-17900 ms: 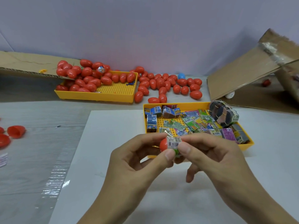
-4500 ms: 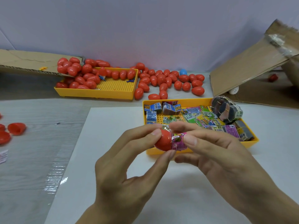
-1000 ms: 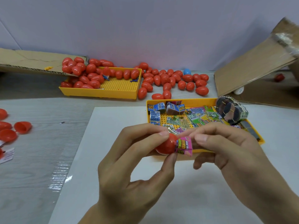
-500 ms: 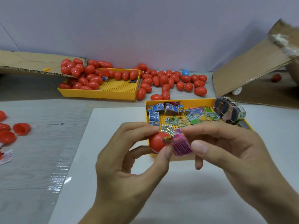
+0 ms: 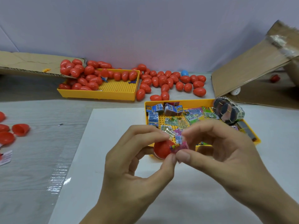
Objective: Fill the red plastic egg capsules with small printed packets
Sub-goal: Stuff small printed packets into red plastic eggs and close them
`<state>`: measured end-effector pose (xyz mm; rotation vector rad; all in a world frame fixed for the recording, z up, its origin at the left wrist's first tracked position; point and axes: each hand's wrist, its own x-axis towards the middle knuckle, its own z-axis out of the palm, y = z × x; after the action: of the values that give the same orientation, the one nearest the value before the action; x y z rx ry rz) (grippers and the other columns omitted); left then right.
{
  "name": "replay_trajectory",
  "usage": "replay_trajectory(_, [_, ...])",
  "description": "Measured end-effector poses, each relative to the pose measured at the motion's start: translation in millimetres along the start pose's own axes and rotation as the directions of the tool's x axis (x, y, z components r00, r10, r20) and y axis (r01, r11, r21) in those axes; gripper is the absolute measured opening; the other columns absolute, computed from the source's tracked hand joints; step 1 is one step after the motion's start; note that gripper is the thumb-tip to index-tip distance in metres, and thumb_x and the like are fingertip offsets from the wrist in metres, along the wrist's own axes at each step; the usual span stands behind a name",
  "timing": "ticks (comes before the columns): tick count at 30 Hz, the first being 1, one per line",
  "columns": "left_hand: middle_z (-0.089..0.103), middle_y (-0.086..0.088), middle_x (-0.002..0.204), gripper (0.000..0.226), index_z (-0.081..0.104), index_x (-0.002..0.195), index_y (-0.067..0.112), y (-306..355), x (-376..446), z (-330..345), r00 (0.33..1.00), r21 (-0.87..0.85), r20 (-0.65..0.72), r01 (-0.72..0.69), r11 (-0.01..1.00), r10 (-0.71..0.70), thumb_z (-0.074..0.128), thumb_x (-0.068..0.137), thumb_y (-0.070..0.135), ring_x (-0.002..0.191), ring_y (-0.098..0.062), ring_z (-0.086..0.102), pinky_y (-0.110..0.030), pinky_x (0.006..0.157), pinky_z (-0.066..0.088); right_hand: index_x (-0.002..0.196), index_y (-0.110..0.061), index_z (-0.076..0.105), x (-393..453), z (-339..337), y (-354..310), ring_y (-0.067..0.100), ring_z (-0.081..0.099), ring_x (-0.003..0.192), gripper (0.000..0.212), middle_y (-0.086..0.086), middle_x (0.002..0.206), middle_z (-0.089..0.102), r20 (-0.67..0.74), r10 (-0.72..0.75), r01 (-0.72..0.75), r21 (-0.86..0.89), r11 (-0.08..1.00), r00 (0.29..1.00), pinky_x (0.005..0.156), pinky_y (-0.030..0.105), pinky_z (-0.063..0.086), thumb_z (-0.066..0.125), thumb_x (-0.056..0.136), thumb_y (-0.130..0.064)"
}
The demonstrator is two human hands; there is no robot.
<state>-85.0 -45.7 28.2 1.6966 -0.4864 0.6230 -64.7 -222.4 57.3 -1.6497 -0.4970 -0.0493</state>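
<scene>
Capsule half (image 5: 161, 149), frame centre, pinched by left hand (image 5: 129, 172); right hand (image 5: 226, 152) fingers pinch pink packet (image 5: 180, 145) at its mouth, partly in. Filled eggs (image 5: 169, 80) heaped upper centre; many packets remain in near tray (image 5: 186, 103). Judged mid-task.

Left hand (image 5: 129, 172) and right hand (image 5: 226, 156) meet fingertip to fingertip, both pinching.

Red capsule half (image 5: 161, 148) held mid-air, open end rightward; pink printed packet (image 5: 180, 145) partly inside (crumpled, rest sticking out).
</scene>
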Motion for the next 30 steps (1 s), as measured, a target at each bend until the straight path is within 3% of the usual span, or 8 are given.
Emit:
replay_trajectory(5, [0.072,-0.004,0.096,0.02,0.075,0.1,0.027,5.0,2.3,-0.3,0.963,-0.2,0.022,0.268,0.943,-0.269,0.061,0.087,0.025,0.08,-0.019,0.066,-0.025,0.067,0.053,0.073,-0.019,0.074,2.1,-1.9,-1.1,0.002,0.057,0.051,0.015,-0.003,0.06,0.066,0.023,0.064,-0.066,0.115,0.991,0.998,0.049,0.013,0.044,0.081,0.066,-0.03])
replay_trajectory(10, [0.065,-0.003,0.078,0.033,0.075,0.087,0.023,2.1,3.4,-5.0,0.889,-0.246,0.111,0.458,0.854,-0.445,0.048,0.08,0.04,0.069,-0.015,0.055,-0.021,0.06,0.045,0.075,-0.022,0.078,4.0,-2.7,-1.7,0.002,0.059,0.052,0.008,-0.003,0.064,0.07,-0.008,0.09,-0.088,0.092,0.992,0.996,0.049,0.011,0.043,0.077,0.067,-0.026])
replay_trajectory(14, [0.062,0.011,0.078,0.017,0.072,0.087,0.024,7.1,3.4,-1.4,0.93,-0.128,0.172,0.349,0.929,-0.326,0.059,0.085,0.035,0.071,-0.006,0.057,-0.012,0.065,0.044,0.076,-0.026,0.08,3.4,-0.7,0.3,0.003,0.058,0.058,0.009,-0.003,0.072,0.069,-0.004,0.086,-0.086,0.042,0.995,0.996,0.05,0.013,0.041,0.075,0.069,-0.027])
replay_trajectory(18, [0.068,0.001,0.089,0.016,0.076,0.091,0.019,6.4,4.6,-1.0,0.95,-0.115,0.128,0.3,0.947,-0.286,0.068,0.082,0.028,0.085,-0.02,0.066,-0.019,0.068,0.05,0.077,-0.02,0.081,4.3,-1.7,0.1,0.0,0.058,0.056,0.01,-0.002,0.07,0.068,-0.004,0.093,-0.093,0.057,0.994,0.996,0.048,0.009,0.039,0.075,0.069,-0.022])
replay_trajectory(22, [0.066,0.001,0.083,0.01,0.074,0.083,0.019,5.8,4.6,-1.5,0.965,-0.068,0.072,0.258,0.964,-0.253,0.066,0.08,0.026,0.079,-0.021,0.065,-0.02,0.064,0.049,0.081,-0.023,0.082,3.2,-1.2,-1.3,0.001,0.059,0.057,0.015,-0.001,0.073,0.071,0.021,0.083,-0.084,0.053,0.995,0.996,0.049,0.009,0.041,0.077,0.068,-0.029])
replay_trajectory(25, [0.065,0.005,0.078,0.007,0.072,0.079,0.024,6.7,4.2,-1.3,0.977,0.039,-0.005,0.212,0.976,-0.212,0.065,0.079,0.027,0.073,-0.019,0.064,-0.026,0.055,0.049,0.087,-0.032,0.081,0.3,1.7,0.2,0.01,0.064,0.059,0.018,-0.005,0.075,0.073,-0.034,0.0,-0.003,-0.078,0.997,0.999,0.048,0.021,0.048,0.085,0.07,-0.034])
replay_trajectory(27, [0.064,0.005,0.076,0.008,0.072,0.077,0.023,7.8,4.4,-1.3,0.986,0.127,-0.05,0.166,0.978,-0.16,0.065,0.078,0.025,0.07,-0.02,0.063,-0.032,0.051,0.047,0.088,-0.032,0.08,-1.3,4.9,2.3,0.015,0.064,0.058,0.013,-0.008,0.078,0.073,-0.064,-0.111,0.096,-0.197,0.976,0.992,0.046,0.033,0.048,0.077,0.075,-0.033])
replay_trajectory(30, [0.062,0.006,0.075,0.008,0.073,0.079,0.018,9.8,5.2,-2.7,0.993,0.235,-0.074,0.111,0.966,-0.096,0.067,0.079,0.024,0.065,-0.018,0.061,-0.03,0.046,0.045,0.081,-0.03,0.079,-3.4,8.3,2.9,0.015,0.063,0.061,0.008,-0.009,0.091,0.072,-0.048,-0.174,0.158,-0.235,0.959,0.984,0.043,0.034,0.045,0.076,0.075,-0.034])
